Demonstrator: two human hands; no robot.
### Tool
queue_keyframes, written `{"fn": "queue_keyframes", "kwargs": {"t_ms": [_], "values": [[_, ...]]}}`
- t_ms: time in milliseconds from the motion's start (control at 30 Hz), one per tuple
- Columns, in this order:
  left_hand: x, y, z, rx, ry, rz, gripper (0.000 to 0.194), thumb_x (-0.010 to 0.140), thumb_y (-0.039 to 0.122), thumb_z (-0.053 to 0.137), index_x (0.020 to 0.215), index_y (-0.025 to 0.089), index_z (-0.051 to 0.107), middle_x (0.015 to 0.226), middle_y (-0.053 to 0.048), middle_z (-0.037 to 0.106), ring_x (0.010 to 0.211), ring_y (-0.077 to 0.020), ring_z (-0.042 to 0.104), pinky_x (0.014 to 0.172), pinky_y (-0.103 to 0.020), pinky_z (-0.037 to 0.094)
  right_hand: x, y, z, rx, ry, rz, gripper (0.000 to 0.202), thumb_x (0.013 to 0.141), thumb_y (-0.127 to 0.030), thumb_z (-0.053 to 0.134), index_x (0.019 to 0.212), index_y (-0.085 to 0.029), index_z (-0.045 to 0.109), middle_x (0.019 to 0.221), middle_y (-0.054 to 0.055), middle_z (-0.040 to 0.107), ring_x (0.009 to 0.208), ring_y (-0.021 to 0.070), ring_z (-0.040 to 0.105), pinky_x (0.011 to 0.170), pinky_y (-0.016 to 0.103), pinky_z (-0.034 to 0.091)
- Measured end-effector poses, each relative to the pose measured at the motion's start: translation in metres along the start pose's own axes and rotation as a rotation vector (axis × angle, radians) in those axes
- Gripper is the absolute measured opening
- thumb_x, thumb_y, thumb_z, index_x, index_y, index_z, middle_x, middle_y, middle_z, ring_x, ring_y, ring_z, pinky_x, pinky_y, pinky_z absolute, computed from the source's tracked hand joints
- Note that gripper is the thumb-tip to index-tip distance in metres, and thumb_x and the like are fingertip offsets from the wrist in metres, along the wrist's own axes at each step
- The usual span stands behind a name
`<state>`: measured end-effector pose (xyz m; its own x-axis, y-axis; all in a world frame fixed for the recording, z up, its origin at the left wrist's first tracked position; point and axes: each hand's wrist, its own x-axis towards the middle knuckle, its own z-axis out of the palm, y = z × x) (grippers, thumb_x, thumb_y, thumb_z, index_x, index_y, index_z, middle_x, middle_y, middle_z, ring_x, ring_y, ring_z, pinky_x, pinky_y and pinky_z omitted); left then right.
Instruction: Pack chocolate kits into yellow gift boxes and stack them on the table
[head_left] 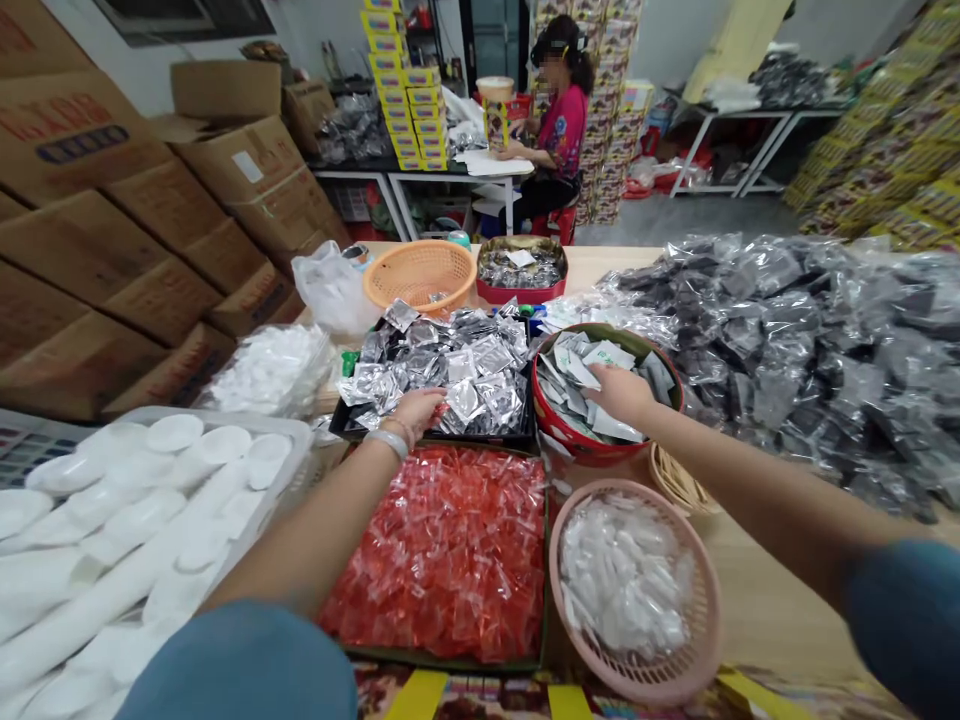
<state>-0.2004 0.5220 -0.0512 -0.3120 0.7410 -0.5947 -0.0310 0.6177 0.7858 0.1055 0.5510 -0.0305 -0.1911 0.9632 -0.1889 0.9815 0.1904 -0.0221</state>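
My left hand point(418, 412) reaches over the near edge of a black tray heaped with silver foil packets point(469, 365). Its fingers are drawn together, and a speck of red shows at the fingertips; what they hold is too small to name. My right hand point(619, 392) is at a round red tin point(555, 432) full of flat white sachets with green print. Thumb and fingers close on a white sachet point(576, 368) there. Below my left forearm spreads a box of red clear-wrapped packets point(457, 550). A pink basket point(559, 560) of small clear-wrapped white pieces stands to its right.
White plastic scoops or cups point(142, 500) fill a crate at left. Grey plastic-wrapped packets point(810, 340) pile up at right. An orange basket point(382, 285) and a red tin point(517, 294) stand behind. Cartons point(82, 250) stack at left; a co-worker point(559, 120) sits beyond.
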Motion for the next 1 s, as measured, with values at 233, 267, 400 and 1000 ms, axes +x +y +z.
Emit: {"fn": "queue_keyframes", "kwargs": {"t_ms": [233, 267, 400, 1000], "values": [[0.0, 0.017, -0.021, -0.547, -0.387, 0.057, 0.01, 0.071, 0.019, 0.046, 0.073, 0.015, 0.055, 0.061, 0.0, 0.049, 0.049, -0.0047, 0.043, 0.039, -0.012, 0.034, 0.049, 0.0, 0.027, -0.02, -0.141, -0.016, 0.029, 0.079, -0.025, 0.038, 0.105, -0.02, 0.051, 0.096, 0.012, 0.059, 0.087, 0.0239, 0.055, 0.066, 0.03, 0.04], [0.001, 0.019, -0.023, -0.525, -0.364, 0.086, 0.012, 0.073, 0.024, 0.046, 0.068, 0.015, 0.053, 0.057, 0.001, 0.046, 0.049, -0.0053, 0.043, 0.041, -0.013, 0.036, 0.049, 0.005, 0.025, -0.005, -0.127, -0.002, 0.029, 0.08, -0.025, 0.037, 0.104, -0.02, 0.052, 0.095, 0.011, 0.059, 0.088, 0.0237, 0.055, 0.066, 0.03, 0.04], [0.011, 0.02, -0.009, 0.044, -0.12, 0.202, 0.024, 0.074, 0.036, 0.049, 0.061, 0.016, 0.049, 0.043, 0.007, 0.028, 0.038, -0.0048, 0.029, 0.036, -0.015, 0.026, 0.044, 0.023, 0.012, 0.156, -0.049, 0.055, 0.025, 0.078, -0.027, 0.041, 0.094, -0.017, 0.057, 0.088, 0.01, 0.061, 0.084, 0.0216, 0.055, 0.066, 0.027, 0.04], [0.016, -0.006, 0.036, 0.596, -0.134, 0.297, 0.004, 0.054, 0.015, 0.057, 0.057, 0.014, 0.054, 0.043, 0.006, 0.043, 0.041, -0.0067, 0.039, 0.042, -0.018, 0.03, -0.008, 0.033, -0.028, 1.159, -0.01, 0.377, 0.024, 0.066, -0.016, 0.042, 0.085, -0.01, 0.055, 0.063, 0.003, 0.059, 0.055, 0.0125, 0.053, 0.052, 0.022, 0.042]]}}
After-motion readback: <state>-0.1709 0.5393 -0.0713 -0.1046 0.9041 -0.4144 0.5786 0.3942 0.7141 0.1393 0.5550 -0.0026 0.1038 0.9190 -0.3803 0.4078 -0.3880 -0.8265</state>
